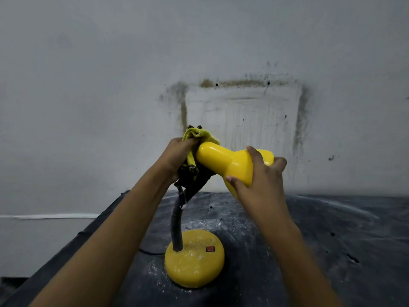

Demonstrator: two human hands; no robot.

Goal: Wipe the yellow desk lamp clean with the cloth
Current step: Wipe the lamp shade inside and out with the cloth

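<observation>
The yellow desk lamp stands on a dark table. Its round base (pixel 194 259) carries a red switch (pixel 210 248) and a coat of white dust. A black flexible neck (pixel 177 227) curves up to the glossy yellow shade (pixel 223 159), which lies tilted with its narrow end to the left. My right hand (pixel 259 178) grips the wide end of the shade, thumb below and fingers over the rim. My left hand (pixel 179 158) holds a bunched yellow and black cloth (pixel 197 134) against the shade's narrow end, where it joins the neck.
The dark table top (pixel 321 240) is streaked with white dust and ends at a left edge (pixel 88 231). A black cord (pixel 150 252) leaves the base to the left. A stained white wall (pixel 243 107) stands close behind.
</observation>
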